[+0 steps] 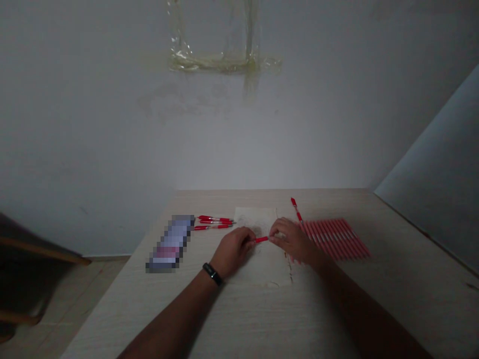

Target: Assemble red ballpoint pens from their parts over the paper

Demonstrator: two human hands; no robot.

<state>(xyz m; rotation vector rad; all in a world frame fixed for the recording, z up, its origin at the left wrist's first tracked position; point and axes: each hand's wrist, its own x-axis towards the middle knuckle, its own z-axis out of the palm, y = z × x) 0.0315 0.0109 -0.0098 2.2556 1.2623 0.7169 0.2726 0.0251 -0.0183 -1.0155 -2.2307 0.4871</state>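
My left hand (232, 252) and my right hand (292, 240) meet over a sheet of white paper (262, 267), their fingertips pinching opposite ends of a short red pen part (261, 240). Its exact kind is too small to tell. Behind my right hand, a red pen (297, 212) lies on the table, partly hidden by my fingers. Several red pens (215, 223) lie side by side left of the paper. To the right of my right hand is a blurred row of red-and-white striped pens (337, 239).
The pale wood-grain table (374, 299) has a far edge against a white wall. A pixelated box (170, 243) lies at its left. A black band (213, 274) circles my left wrist. A dark chair (26, 254) stands at the lower left, beyond the table's edge.
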